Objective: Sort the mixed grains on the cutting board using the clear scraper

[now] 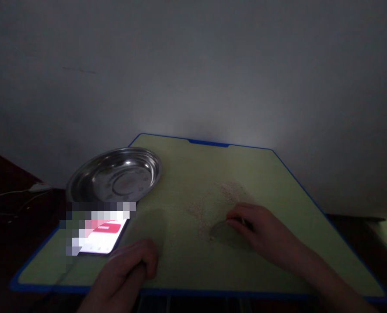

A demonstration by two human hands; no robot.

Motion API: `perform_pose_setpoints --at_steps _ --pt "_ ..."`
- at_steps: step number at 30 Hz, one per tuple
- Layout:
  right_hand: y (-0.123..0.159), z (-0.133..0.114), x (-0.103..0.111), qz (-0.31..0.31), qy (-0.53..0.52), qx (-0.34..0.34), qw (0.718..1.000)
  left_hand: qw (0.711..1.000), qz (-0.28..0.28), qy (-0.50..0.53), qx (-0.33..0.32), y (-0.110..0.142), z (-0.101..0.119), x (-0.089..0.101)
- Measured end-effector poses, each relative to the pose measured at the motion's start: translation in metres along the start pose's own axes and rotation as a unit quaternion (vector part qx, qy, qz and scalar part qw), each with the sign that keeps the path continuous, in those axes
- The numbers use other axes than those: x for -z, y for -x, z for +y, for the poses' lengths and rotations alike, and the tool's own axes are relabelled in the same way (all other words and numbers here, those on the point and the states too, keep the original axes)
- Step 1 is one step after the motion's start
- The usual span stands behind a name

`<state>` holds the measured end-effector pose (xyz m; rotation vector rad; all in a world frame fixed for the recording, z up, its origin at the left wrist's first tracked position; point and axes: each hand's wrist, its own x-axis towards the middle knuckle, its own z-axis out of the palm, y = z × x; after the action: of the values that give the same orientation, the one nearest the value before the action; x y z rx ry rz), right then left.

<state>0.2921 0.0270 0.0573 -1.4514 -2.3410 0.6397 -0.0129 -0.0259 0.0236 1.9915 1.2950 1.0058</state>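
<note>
My right hand [261,230] rests on a pale green board with a blue rim [187,265], its fingertips pressed on a small flat greyish piece [224,232] that lies on the board. A dusting of light powder [216,200] is spread just beyond that hand. My left hand [128,269] lies near the board's front edge, fingers curled, holding nothing, close to a lit phone [100,234]. The room is dim, so I cannot say what the flat piece is.
A round steel plate [115,178] sits at the board's far left corner, behind the phone. A pale wall rises behind the board. A white cable [20,193] lies on the dark surface at the left.
</note>
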Motion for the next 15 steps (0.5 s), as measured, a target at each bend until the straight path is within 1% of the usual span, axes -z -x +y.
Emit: perform_pose_setpoints --at_steps 3,5,10,15 --pt "0.001 0.0 -0.001 0.013 -0.013 -0.005 1.0 1.0 0.002 -0.01 0.007 -0.002 0.004 0.001" --pt "0.002 0.001 -0.001 0.022 -0.013 -0.01 1.0 1.0 0.006 -0.013 0.0 -0.005 0.007 0.002" --pt "0.005 -0.002 -0.003 -0.005 -0.025 0.001 1.0 1.0 0.013 -0.007 -0.014 -0.008 0.011 0.002" --pt "0.019 -0.008 -0.004 0.021 -0.048 -0.021 0.998 1.0 0.008 -0.004 -0.003 -0.007 0.011 0.001"
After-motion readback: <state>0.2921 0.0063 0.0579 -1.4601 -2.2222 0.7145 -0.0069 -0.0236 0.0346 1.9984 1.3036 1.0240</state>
